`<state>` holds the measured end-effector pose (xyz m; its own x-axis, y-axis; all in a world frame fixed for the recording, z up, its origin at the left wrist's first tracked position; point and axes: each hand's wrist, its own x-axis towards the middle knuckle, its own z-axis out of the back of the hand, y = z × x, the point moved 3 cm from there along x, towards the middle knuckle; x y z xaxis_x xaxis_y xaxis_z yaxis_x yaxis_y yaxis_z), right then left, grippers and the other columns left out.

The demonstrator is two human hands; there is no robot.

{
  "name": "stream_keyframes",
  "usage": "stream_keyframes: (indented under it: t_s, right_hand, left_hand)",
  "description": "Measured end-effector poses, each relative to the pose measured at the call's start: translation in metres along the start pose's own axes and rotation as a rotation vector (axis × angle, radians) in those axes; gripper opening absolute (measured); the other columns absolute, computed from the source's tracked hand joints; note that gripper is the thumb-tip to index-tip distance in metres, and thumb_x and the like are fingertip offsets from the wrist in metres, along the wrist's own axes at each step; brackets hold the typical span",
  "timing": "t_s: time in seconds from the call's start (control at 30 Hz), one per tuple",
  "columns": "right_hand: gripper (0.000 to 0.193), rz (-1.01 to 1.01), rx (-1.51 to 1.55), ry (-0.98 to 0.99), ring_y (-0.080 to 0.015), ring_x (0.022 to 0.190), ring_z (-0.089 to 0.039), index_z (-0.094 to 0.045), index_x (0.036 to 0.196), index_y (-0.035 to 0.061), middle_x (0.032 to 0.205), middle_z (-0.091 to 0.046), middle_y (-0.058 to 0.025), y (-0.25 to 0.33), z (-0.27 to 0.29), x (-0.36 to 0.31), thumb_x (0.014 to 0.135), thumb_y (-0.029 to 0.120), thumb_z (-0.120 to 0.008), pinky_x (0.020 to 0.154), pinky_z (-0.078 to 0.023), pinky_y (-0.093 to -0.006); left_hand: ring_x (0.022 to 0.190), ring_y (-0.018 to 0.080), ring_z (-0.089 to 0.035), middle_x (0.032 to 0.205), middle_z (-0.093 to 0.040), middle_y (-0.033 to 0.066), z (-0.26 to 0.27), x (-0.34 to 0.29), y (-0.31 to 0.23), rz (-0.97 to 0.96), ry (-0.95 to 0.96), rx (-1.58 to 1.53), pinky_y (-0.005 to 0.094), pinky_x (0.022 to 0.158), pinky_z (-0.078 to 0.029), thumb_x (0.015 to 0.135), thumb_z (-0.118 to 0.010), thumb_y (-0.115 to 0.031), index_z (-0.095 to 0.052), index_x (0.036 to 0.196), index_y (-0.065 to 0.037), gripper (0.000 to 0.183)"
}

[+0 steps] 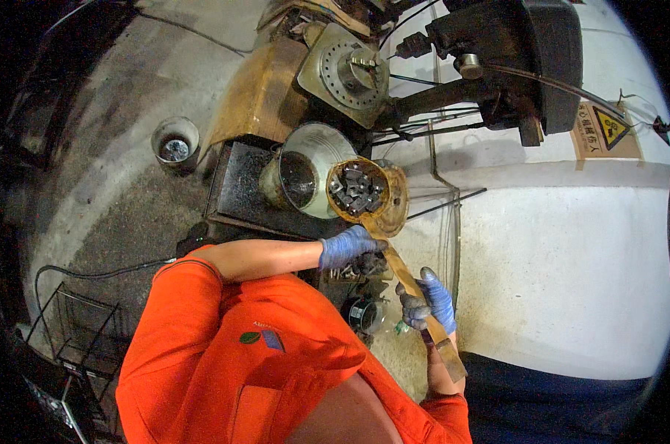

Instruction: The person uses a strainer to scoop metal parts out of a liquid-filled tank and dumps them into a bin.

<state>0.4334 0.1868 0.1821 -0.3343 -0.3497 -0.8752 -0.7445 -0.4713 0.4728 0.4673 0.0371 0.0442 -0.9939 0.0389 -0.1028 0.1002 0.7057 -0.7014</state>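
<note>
Both my hands wear blue gloves with dark grey palms and fingers. My left hand [347,246] is closed round the upper end of a long, flat, yellowish-brown handle [400,268]. Further down the same handle, my right hand [428,302] grips it, and the handle's end reaches past it over my right forearm. At the top the handle meets a round, yellowed scoop [330,194] full of small dark metal blocks [358,190]. The scoop overlaps the right rim of a pale metal bucket [316,135], tipped toward me. My left hand partly hides where handle and scoop join.
A drilling machine [498,66] stands at the upper right by a white wall, near a round chuck on a plate [357,70]. Below the bucket is a black bench [239,189]. A smaller bucket [175,140] stands on the floor at left, a wire rack [76,325] at lower left.
</note>
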Motion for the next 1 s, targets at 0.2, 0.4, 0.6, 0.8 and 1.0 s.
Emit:
stream_keyframes:
  t_s: [0.2,0.4,0.6,0.8,1.0]
  right_hand:
    - [0.055,0.015,0.102,0.129,-0.0061,0.031,-0.038,-0.051,0.089,-0.0042,0.051,-0.044,0.0007,-0.010,-0.012,-0.001,0.080,0.050,-0.052,0.027,-0.033,-0.0219]
    - [0.059,0.067,0.286,0.395,-0.0039,0.033,-0.037,-0.046,0.097,-0.0070,0.054,-0.041,0.0027,-0.020,-0.010,-0.008,0.082,0.050,-0.049,0.028,-0.036,-0.0226]
    - [0.061,0.189,0.270,0.580,-0.0038,0.036,-0.040,-0.042,0.100,-0.0088,0.055,-0.040,0.0035,-0.018,-0.020,-0.021,0.083,0.050,-0.047,0.031,-0.039,-0.0225]
    - [0.060,0.177,0.288,0.636,-0.0037,0.038,-0.041,-0.042,0.101,-0.0093,0.059,-0.044,0.0010,-0.010,-0.033,-0.008,0.085,0.048,-0.044,0.030,-0.037,-0.0222]
    - [0.066,0.166,0.309,0.685,-0.0076,0.044,-0.045,-0.042,0.106,-0.0121,0.062,-0.045,-0.0012,-0.016,-0.062,-0.021,0.086,0.051,-0.040,0.036,-0.040,-0.0235]
  left_hand:
    - [0.054,0.0077,-0.047,0.061,-0.055,0.0009,0.000,-0.004,0.011,-0.073,-0.029,-0.048,0.0262,0.049,-0.039,0.083,-0.057,-0.030,-0.061,0.076,-0.003,0.028]
    - [0.064,0.0075,-0.051,0.073,-0.059,0.0023,0.008,-0.015,-0.003,-0.241,-0.006,0.333,0.0252,0.058,-0.043,0.083,-0.057,-0.029,-0.063,0.088,-0.002,0.029]
    - [0.073,0.0133,-0.056,0.085,-0.062,0.0081,0.077,-0.072,-0.016,-0.220,-0.107,0.601,0.0289,0.069,-0.046,0.084,-0.052,-0.027,-0.060,0.102,-0.001,0.033]
    - [0.063,0.0155,-0.056,0.078,-0.061,0.0072,0.295,-0.247,0.079,-0.116,-0.970,0.436,0.0307,0.056,-0.046,0.079,-0.054,-0.017,-0.060,0.100,0.001,0.028]
    - [0.061,0.0237,-0.061,0.070,-0.062,0.0146,0.386,-0.451,0.145,0.412,-1.432,0.635,0.0349,0.056,-0.046,0.076,-0.056,-0.025,-0.064,0.089,-0.006,0.025]
